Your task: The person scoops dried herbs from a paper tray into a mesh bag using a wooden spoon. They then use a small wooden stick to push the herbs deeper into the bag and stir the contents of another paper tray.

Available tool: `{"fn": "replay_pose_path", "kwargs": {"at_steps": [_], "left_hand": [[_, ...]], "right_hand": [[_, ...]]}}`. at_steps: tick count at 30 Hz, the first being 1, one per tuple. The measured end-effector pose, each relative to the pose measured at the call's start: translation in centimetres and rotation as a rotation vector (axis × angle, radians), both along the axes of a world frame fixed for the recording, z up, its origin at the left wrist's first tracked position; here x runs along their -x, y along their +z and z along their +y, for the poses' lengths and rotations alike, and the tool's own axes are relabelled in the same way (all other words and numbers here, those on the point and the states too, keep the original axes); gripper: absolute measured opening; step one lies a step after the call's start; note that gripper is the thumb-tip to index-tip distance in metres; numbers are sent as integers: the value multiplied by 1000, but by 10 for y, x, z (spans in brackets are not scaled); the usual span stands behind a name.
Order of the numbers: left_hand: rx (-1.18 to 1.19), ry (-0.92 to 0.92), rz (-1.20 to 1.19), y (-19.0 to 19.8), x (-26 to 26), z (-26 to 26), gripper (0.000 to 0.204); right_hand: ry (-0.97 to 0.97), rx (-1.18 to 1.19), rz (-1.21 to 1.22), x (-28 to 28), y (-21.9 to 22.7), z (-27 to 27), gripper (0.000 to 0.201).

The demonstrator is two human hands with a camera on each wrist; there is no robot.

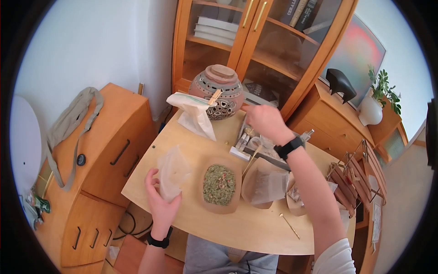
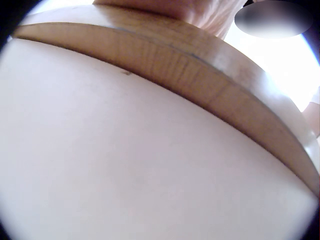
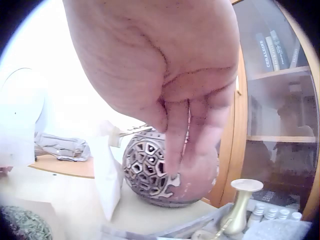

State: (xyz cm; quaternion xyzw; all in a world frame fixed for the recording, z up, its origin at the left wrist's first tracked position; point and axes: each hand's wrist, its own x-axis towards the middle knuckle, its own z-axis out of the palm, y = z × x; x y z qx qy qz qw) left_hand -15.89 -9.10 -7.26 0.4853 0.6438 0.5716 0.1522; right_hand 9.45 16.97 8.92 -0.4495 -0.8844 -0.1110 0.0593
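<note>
Left hand [image 1: 163, 208] grips a pale bag [image 1: 174, 168]; right hand [image 1: 268, 123], grip unclear, hovers by an open box [image 1: 272, 160], seemingly fetching something; next likely needs careful pinching.

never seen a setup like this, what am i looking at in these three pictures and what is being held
There is no machine: a person works with two bare hands and wears cameras. The wide picture comes from the head, looking forward and down; the other two come from the wrists. The left wrist's view shows mostly the table's edge.

On the table are a patterned pot, a white bag with a clothespin, a tray of small items, dried herbs in a brown dish, and more.

The left hand holds a translucent bag. The right hand is near the pot; I can't tell whether it holds anything.
</note>
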Motion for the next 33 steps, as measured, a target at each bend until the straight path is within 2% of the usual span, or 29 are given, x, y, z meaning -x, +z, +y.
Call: {"fn": "replay_pose_path", "kwargs": {"at_steps": [2, 4, 6, 7, 9, 10, 12, 13, 15, 16, 18, 20, 22, 23, 24, 26, 27, 31, 33], "left_hand": [[12, -9, 10, 0, 0, 0, 96], [-26, -5, -13, -3, -2, 3, 93], [-66, -3, -41, -2, -4, 3, 90], [-49, -9, -60, -1, -5, 2, 90], [-40, -21, -68, 1, -6, 2, 90], [-44, -27, -65, 0, -6, 2, 90], [-51, -42, -52, -1, -5, 2, 89], [-25, -48, -52, -1, -4, 2, 91], [-1, -61, -43, -4, -3, 1, 92], [-16, -46, -24, -5, -2, 1, 92], [-33, -42, 5, -11, -1, 2, 91], [-30, -47, -12, -16, 2, 4, 93], [-28, -59, -13, -15, 3, 5, 93], [-23, -49, -24, -15, 3, 5, 92], [-20, -71, -14, -17, 4, 5, 92], [-69, -35, 27, -20, 4, 7, 90], [-61, -43, -4, -19, 3, 8, 88], [-52, -47, 28, -19, 7, 6, 87], [-22, -29, 57, -15, 3, 4, 87]], "right_hand": [[235, -99, 240, 3, -26, -8, 37], [205, 6, 136, 19, -23, -34, 43], [295, -23, 293, 29, -34, -53, 43], [289, -33, 297, 32, -38, -66, 43], [393, -252, 291, 36, -33, -100, 42], [388, -260, 297, 34, -31, -116, 42], [385, -51, 337, 25, -26, -146, 47], [380, -58, 344, 16, -26, -157, 47], [284, 124, 348, -12, -26, -176, 61], [279, 118, 356, -27, -26, -183, 61], [232, 218, 608, -59, -29, -197, 71], [190, 270, 690, -88, -33, -209, 76], [261, 940, 1146, -118, -35, -219, 70], [335, 1084, 1263, -137, -42, -217, 75], [323, 1071, 1283, -144, -49, -221, 75], [445, 1406, 1908, -152, -59, -230, 90], [417, 1422, 2017, -156, -57, -235, 94], [476, 1434, 2170, -176, -60, -244, 94], [592, 1477, 2192, -184, -64, -247, 92]]}}
